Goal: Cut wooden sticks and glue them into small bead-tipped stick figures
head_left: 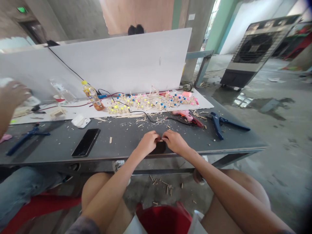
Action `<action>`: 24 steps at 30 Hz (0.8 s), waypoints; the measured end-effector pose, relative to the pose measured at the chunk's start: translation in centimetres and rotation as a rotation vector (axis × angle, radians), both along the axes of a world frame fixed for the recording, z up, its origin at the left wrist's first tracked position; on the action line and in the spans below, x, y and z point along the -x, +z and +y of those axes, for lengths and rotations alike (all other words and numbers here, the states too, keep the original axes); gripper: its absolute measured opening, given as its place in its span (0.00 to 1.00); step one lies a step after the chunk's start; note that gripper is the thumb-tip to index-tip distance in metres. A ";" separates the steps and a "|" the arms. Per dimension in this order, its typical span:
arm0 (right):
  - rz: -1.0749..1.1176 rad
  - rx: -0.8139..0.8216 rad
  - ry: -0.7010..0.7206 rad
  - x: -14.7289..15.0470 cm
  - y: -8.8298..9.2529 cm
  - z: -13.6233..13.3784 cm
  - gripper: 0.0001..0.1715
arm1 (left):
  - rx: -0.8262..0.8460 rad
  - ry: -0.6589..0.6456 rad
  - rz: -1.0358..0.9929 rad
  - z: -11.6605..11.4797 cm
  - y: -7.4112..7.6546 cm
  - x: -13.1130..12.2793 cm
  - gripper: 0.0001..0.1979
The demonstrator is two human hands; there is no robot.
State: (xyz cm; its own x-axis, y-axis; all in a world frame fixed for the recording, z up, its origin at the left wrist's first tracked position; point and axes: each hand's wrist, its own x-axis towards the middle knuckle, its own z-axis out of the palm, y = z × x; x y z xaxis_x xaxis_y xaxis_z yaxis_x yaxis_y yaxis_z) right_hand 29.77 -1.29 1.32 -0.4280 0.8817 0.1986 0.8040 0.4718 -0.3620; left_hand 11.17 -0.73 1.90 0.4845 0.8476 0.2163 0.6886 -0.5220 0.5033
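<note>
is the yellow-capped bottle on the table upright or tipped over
Upright, leaning slightly: the bottle stands on its base on the white sheet, yellow cap on top.

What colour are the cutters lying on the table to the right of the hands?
Blue; the cutters show clearly in the head view, lying on the grey table.

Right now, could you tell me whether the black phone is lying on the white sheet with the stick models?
No, the phone lies on the bare grey table, in front of the white sheet.
</note>
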 end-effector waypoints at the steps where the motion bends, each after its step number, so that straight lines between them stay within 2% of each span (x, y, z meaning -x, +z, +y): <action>1: 0.024 -0.008 0.006 0.0 -0.1 0.0 0.10 | 0.000 0.002 0.007 0.1 -0.1 0.0 0.12; 7: 0.108 -0.009 0.047 0.2 -0.4 0.1 0.10 | -0.017 0.016 0.066 0.1 -0.2 -0.2 0.11; 14: 0.054 -0.030 0.006 0.5 -0.6 0.0 0.10 | -0.066 0.036 0.155 0.0 -0.3 -0.5 0.11; 20: 0.036 -0.004 -0.023 0.8 -0.1 -0.2 0.11 | -0.031 0.026 0.056 0.2 -0.7 -0.4 0.11; 24: 0.073 -0.001 -0.041 0.8 -0.4 -0.4 0.10 | -0.063 0.040 0.073 -0.1 -0.6 -0.3 0.12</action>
State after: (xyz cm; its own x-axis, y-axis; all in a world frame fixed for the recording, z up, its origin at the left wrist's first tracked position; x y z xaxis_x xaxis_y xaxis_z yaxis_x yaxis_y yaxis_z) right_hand 29.00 -1.65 0.88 -0.3759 0.8979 0.2291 0.7941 0.4395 -0.4198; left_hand 11.45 -0.87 1.27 0.4672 0.8522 0.2356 0.7428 -0.5228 0.4183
